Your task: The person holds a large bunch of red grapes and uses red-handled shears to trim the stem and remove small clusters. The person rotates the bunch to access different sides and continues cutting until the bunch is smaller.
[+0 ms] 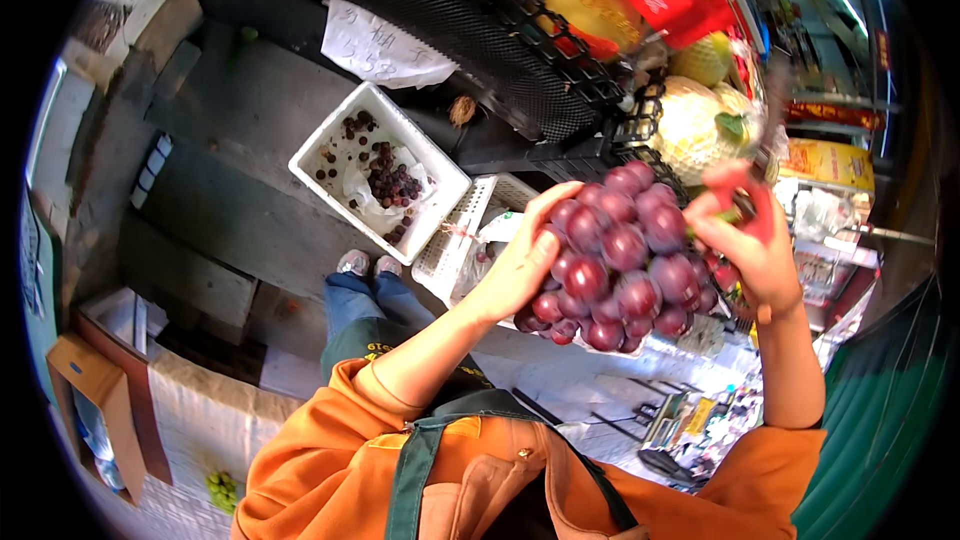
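A large bunch of purple-red grapes [615, 255] is held up in front of my chest. My left hand [529, 255] grips the bunch along its left side, thumb on the near face. At the stem end is my right hand [739, 236], its fingers curled around a slim dark hand tool [769, 120]. Motion blurs the tool, so its exact kind is unclear. A bit of green stem [726, 216] shows by the right fingertips. Below, a white foam box [307, 157] holds loose dark grapes [390, 180] and crumpled white paper.
Beside the foam box stands a white perforated plastic basket [442, 259] with plastic bags in it. Black plastic crates [570, 37] hold wrapped fruit, including a pale fruit in foam netting [701, 124]. A handwritten paper sign [382, 45] hangs nearby. Green grapes [221, 491] lie at lower left.
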The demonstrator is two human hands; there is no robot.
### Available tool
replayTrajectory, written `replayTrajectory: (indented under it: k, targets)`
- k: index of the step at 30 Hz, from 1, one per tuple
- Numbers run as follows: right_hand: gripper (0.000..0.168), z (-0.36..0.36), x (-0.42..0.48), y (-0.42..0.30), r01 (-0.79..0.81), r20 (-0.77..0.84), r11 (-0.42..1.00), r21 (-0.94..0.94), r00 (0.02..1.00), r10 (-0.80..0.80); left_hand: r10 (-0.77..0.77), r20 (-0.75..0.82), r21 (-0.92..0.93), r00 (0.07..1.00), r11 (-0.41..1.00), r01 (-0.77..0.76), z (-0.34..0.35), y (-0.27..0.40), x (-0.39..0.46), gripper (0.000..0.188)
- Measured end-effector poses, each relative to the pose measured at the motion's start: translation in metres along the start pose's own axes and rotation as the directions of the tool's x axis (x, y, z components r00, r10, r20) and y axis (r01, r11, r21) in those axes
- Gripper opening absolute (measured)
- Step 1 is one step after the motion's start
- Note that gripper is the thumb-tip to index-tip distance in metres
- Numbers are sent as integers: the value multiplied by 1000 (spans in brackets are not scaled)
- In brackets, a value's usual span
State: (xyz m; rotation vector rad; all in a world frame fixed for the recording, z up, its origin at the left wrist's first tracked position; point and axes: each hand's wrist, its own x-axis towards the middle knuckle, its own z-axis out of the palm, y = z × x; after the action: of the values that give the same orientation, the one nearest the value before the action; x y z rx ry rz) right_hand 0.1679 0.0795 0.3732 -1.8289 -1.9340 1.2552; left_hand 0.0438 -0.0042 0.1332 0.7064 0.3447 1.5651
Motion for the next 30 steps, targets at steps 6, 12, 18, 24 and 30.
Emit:
replayTrajectory:
  k: [6,12,18,24,30]
  targets:
    - [48,-22,-43,8,369,30,925,-84,929,-368,183,125,169,975,964,-203,4,13,0,59]
    - [49,-17,-38,29,430,29,902,36,902,-431,287,109,362,952,880,-307,1,17,4,49]
    - [47,-9,-27,35,424,70,905,-39,904,-421,30,17,320,999,947,-34,-11,31,9,38]
    - [46,-2,-23,45,461,56,887,-19,886,-459,-209,-159,127,965,965,230,-5,35,5,37]
    - [46,4,-20,51,503,64,863,-42,864,-500,-332,-190,-188,924,936,298,-13,39,5,35]
